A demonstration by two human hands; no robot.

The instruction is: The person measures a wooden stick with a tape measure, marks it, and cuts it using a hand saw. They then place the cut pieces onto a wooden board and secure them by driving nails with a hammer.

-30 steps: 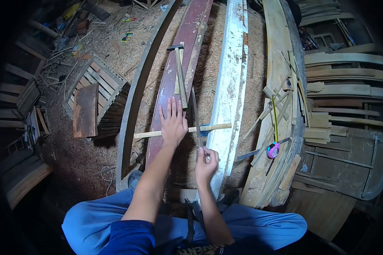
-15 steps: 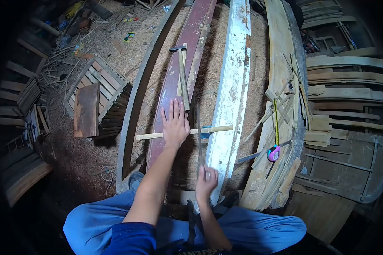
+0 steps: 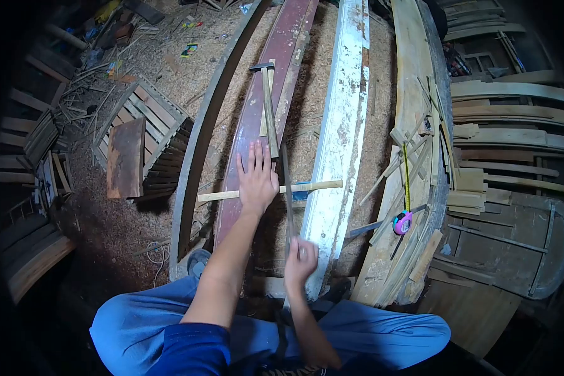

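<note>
My left hand (image 3: 258, 187) lies flat with fingers stretched over a thin wooden strip (image 3: 319, 186) and the dark red plank (image 3: 237, 216) under it. The strip runs crosswise from the red plank to the white, paint-worn plank (image 3: 332, 150). In my closed right hand (image 3: 301, 260) is a saw (image 3: 289, 210), its narrow blade seen nearly edge-on and crossing the strip just right of my left hand. The saw's handle is hidden by my fingers. Beyond my left fingertips, a hammer (image 3: 267, 106) rests on the red plank beside a short wooden piece.
A pink tape measure (image 3: 403, 222), its yellow tape pulled out, lies among offcuts on the right-hand plank (image 3: 379, 276). A slatted wooden crate (image 3: 163, 135) stands left. Stacked boards (image 3: 514, 116) line the right side. Wood shavings (image 3: 232, 125) cover the floor.
My right hand and the saw have shifted slightly forward and left across the strip. My left hand stays pressed in place. The whole view has tilted a little.
</note>
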